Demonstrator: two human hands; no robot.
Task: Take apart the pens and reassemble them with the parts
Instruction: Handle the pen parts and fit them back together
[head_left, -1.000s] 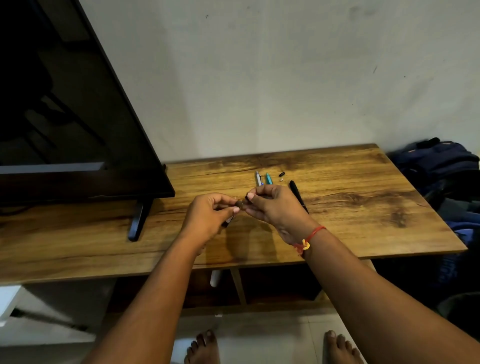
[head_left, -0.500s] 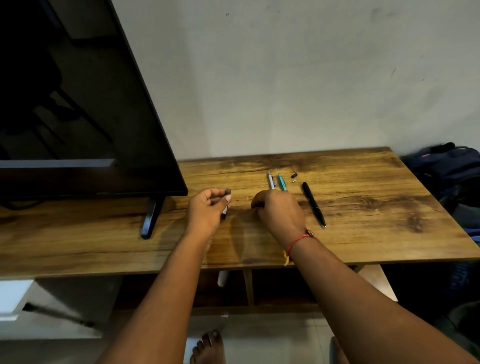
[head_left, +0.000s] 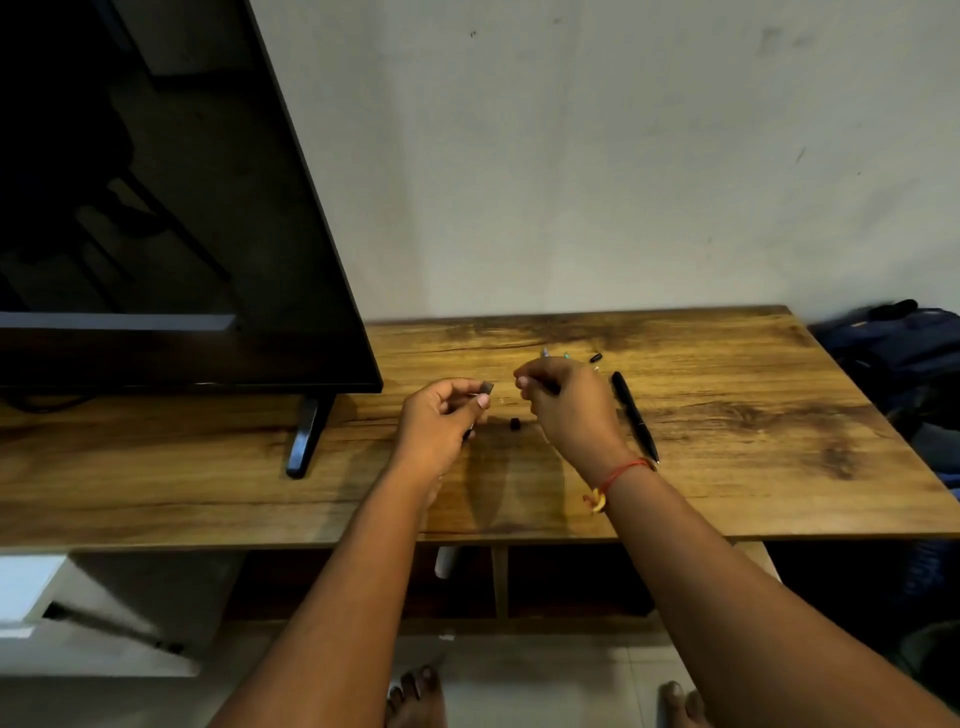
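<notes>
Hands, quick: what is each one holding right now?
Left hand: grips a grey pen barrel.
Right hand: pinches a thin dark part, unclear which.

Bare forearms; red thread bracelet (head_left: 618, 475) on right wrist

Left hand (head_left: 441, 421) grips pen barrel (head_left: 487, 387); right hand (head_left: 569, 410) pinches small part (head_left: 548, 387).
</notes>
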